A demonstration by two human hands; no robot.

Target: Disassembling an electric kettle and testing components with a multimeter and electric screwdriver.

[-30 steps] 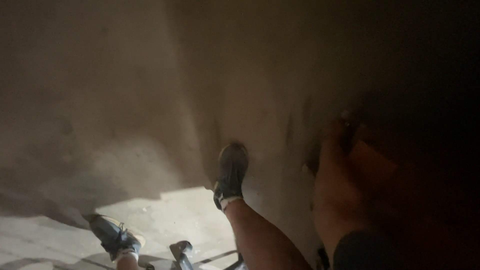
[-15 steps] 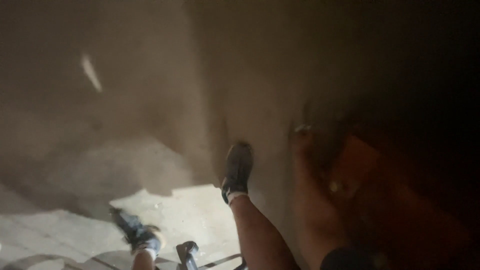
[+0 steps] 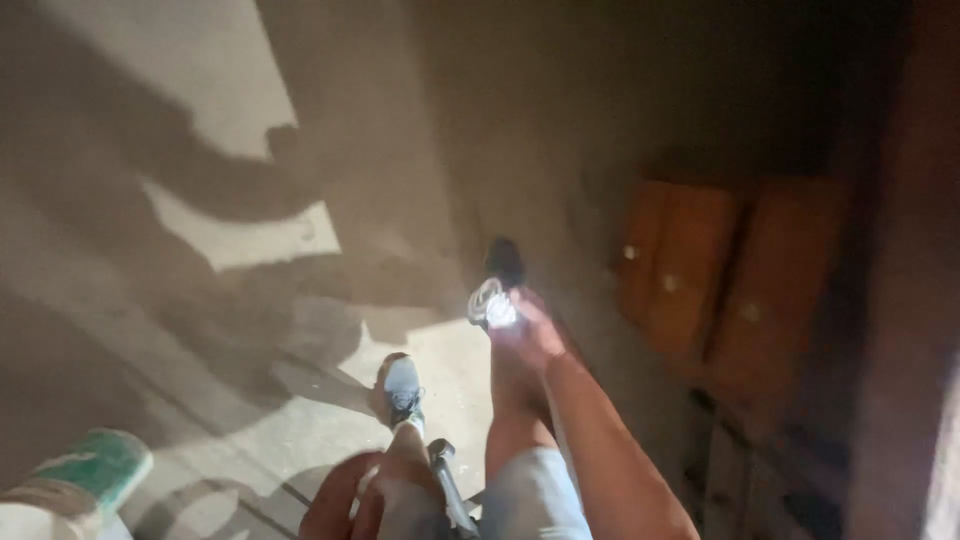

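Orange-brown cabinet doors [image 3: 735,275], green-and-white bucket [image 3: 75,480].

Right hand [image 3: 530,335] out at about 1 o'clock, forearm extended, fingers curled closed. Left hand [image 3: 345,500] low at 7 o'clock, fingers curled, blurred.

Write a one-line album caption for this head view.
Right hand carrying a small pale tangled object over a dusty concrete floor beside orange-brown wooden cabinets.

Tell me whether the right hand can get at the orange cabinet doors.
Probably yes: no obstacle shows between the right hand and the cabinet doors beside it, but it grips a small pale thing, and the view is dim.
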